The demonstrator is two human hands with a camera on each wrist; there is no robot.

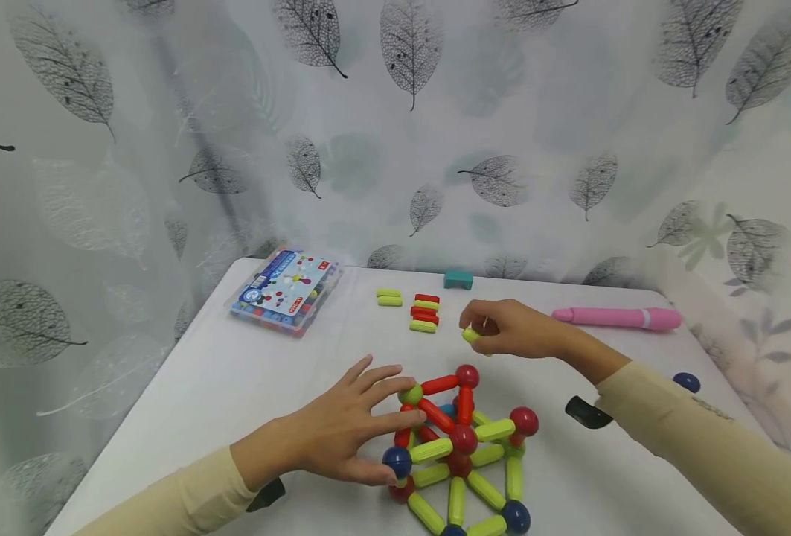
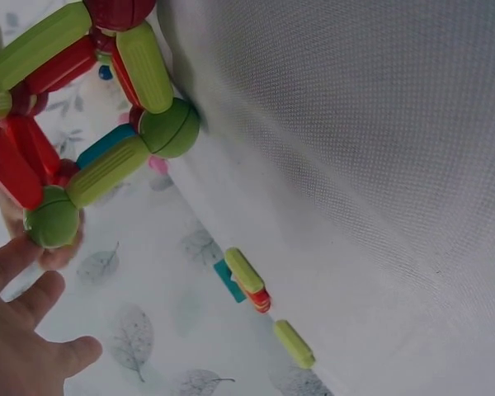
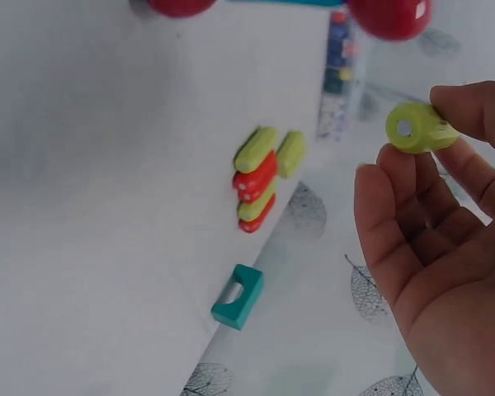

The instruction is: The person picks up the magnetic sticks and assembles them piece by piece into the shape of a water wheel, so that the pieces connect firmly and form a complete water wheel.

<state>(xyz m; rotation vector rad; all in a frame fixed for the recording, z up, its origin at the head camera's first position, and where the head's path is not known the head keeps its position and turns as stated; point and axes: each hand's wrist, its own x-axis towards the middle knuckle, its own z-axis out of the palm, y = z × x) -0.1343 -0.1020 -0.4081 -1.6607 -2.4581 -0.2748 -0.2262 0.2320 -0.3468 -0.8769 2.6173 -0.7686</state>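
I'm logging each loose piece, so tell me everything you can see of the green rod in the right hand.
The green rod is a short, stubby cylinder of lime-green plastic with ribbed sides and a small silvery disc set in its flat end. The right hand pinches it at the fingertips, holding it in the air above the white table, beyond the ball-and-rod frame. Nothing else touches it.

Rod-and-ball frame (image 1: 462, 454) at the counter's (image 1: 234, 387) front edge; loose rods (image 1: 422, 311) behind it; box (image 1: 284, 292) at back left corner.
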